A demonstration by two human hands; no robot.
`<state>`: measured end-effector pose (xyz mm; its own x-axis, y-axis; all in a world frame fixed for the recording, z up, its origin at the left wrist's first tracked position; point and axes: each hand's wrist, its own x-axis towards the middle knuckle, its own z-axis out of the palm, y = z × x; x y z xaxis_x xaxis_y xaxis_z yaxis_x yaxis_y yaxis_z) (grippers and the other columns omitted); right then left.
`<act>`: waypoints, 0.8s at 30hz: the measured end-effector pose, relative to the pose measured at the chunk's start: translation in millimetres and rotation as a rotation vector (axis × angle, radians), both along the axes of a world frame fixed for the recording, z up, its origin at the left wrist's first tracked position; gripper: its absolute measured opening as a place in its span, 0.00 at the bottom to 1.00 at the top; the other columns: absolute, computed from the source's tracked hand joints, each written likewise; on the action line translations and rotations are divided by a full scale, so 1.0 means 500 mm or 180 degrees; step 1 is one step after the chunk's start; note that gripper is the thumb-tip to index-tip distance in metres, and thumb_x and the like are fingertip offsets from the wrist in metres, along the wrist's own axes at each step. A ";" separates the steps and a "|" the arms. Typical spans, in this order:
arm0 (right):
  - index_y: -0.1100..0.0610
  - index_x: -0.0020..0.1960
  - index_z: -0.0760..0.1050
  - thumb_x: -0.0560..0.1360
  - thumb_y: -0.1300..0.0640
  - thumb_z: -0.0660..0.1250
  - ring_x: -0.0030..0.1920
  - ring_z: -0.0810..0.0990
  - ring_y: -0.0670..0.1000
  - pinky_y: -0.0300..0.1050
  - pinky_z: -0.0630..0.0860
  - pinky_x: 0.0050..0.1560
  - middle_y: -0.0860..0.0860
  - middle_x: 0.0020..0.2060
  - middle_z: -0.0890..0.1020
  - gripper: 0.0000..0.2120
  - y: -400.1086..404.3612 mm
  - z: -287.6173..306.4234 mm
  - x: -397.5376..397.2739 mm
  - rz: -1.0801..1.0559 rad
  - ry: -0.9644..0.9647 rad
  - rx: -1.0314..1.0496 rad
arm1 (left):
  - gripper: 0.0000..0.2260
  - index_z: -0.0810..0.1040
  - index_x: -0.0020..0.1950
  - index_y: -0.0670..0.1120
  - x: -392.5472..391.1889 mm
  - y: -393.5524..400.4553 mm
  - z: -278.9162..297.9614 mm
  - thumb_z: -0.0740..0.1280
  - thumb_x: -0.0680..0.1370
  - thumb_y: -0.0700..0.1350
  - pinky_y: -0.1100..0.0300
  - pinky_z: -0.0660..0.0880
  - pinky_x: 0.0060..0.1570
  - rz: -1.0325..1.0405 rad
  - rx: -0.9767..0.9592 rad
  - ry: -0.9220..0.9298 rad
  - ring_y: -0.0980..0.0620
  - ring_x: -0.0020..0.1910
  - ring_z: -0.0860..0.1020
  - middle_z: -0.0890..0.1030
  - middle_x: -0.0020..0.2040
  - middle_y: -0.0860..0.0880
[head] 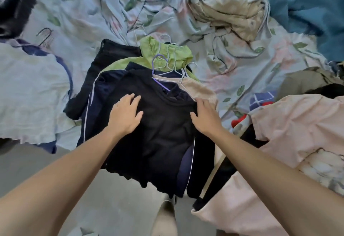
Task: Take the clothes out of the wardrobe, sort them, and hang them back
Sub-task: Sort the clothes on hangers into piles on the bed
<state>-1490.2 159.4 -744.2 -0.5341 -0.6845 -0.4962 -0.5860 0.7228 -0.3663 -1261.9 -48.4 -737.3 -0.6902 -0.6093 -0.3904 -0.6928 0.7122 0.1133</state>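
— What's nearest the camera?

— Two bare forearms reaching forward over a grey floor (115,194), and a pink garment (290,133) draped over the bed edge at the right, with a pale printed picture on it.

— And the hands?

— Both lie flat on a black top (163,129) that sits on top of a pile of clothes at the bed's edge. The left hand (125,115) has straight, spread fingers pressing on the top's left shoulder. The right hand (206,116) rests the same way on the right shoulder, fingers extended, holding nothing.

— What's under the black top?

— A navy garment (96,96) with thin white piping, showing at the left and again lower right. A beige garment (201,88) peeks out by the right hand, and a green garment (160,53) lies at the far end of the pile, with another black piece (109,53) to its left.

— Hangers?

— A purple hanger (158,64) sits in the black top's neck, and several pale wire hangers (175,62) bunch over the green collar.

— Farther off?

— A floral sheet (104,8) covers the bed. A white shirt (28,86) with dark trim lies at the left, a crumpled cream garment (229,6) beyond, and a teal blanket (309,4) in the far right corner.
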 end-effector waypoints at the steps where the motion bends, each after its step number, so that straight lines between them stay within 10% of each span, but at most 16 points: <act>1: 0.56 0.78 0.62 0.82 0.50 0.64 0.71 0.68 0.66 0.61 0.63 0.73 0.59 0.71 0.70 0.27 -0.013 -0.007 0.002 -0.0051 0.0010 0.0096 | 0.29 0.67 0.81 0.46 0.002 -0.017 -0.004 0.67 0.82 0.53 0.42 0.68 0.72 0.0004 0.0009 -0.0002 0.40 0.79 0.65 0.68 0.80 0.41; 10: 0.57 0.75 0.62 0.81 0.47 0.67 0.75 0.64 0.67 0.65 0.67 0.73 0.60 0.70 0.71 0.28 -0.051 -0.036 -0.012 -0.0552 0.0091 0.0619 | 0.32 0.61 0.83 0.46 -0.121 -0.144 -0.001 0.67 0.82 0.53 0.42 0.64 0.77 -0.0337 0.0095 0.0222 0.39 0.82 0.60 0.62 0.82 0.39; 24: 0.55 0.52 0.65 0.83 0.61 0.59 0.49 0.76 0.59 0.57 0.74 0.49 0.53 0.50 0.76 0.03 -0.025 -0.031 -0.007 -0.1310 -0.0410 -0.0514 | 0.21 0.72 0.67 0.42 -0.187 -0.181 -0.029 0.67 0.81 0.53 0.42 0.72 0.59 -0.0720 -0.0091 0.0248 0.37 0.60 0.74 0.75 0.62 0.40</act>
